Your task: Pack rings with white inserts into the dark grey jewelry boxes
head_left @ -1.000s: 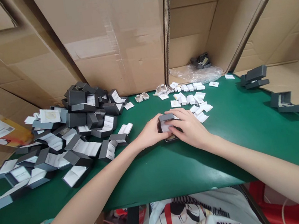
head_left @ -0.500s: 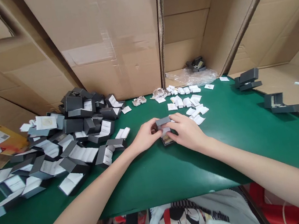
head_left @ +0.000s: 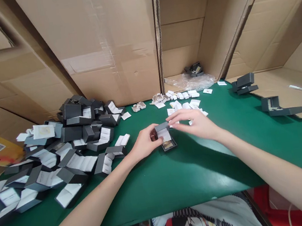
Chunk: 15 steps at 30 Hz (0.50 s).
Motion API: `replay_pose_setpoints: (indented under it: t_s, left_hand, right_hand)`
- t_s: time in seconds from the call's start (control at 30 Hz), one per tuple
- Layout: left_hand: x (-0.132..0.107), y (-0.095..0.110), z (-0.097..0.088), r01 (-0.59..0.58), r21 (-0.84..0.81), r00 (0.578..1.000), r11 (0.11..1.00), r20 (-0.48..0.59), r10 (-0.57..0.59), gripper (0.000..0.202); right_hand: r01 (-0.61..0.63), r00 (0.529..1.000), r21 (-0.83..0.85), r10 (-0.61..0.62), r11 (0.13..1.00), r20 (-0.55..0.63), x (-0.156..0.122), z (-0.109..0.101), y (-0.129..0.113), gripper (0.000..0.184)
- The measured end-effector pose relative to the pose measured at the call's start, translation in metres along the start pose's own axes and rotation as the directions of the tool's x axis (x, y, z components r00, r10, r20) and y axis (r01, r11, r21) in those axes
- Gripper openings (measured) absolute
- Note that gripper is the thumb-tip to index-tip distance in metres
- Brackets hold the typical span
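My left hand (head_left: 144,143) grips a small dark grey hinged box (head_left: 161,127) at the middle of the green table. The box is open, with a white lining piece (head_left: 166,135) in its upper part and a pale yellowish patch (head_left: 168,144) in the lower part. Beside the box's top right edge is my right hand (head_left: 196,123), its fingers stretched out and holding nothing. Whether those fingertips touch the lid is hard to make out. Behind the right hand lie small white inserts (head_left: 177,105), partly hidden by it.
A heap of open grey boxes (head_left: 71,133) with white linings covers the left of the table (head_left: 139,189). Tall cardboard walls (head_left: 96,42) stand behind. More grey boxes (head_left: 282,111) lie at the right, near a cardboard sheet (head_left: 279,87). Clear plastic wrap (head_left: 194,82) lies at the back.
My right hand has let go of the box and moved slightly up and right, its fingers straightening. My left hand still holds the box. The whole view has shifted slightly.
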State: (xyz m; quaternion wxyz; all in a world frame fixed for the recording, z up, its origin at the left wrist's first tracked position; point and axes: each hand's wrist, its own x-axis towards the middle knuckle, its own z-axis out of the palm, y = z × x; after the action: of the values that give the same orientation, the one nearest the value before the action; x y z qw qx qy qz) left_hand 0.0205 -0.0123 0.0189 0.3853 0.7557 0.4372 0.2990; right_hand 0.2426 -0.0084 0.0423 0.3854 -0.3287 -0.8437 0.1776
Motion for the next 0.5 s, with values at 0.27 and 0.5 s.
replay_pose_setpoints:
  t_s: [0.27, 0.5]
  left_hand:
    - [-0.001, 0.001, -0.001, 0.009, -0.01, 1.0, 1.0, 0.005, -0.009, 0.029]
    - [0.001, -0.004, -0.003, 0.024, 0.01, 0.998, 1.0, -0.052, -0.024, 0.034]
  right_hand:
    - [-0.146, 0.989, -0.33, 0.129, 0.932, -0.074, -0.005, -0.005, 0.062, 0.023]
    - [-0.006, 0.997, -0.421, 0.037, 0.907, 0.064, -0.005, 0.011, 0.069, 0.027]
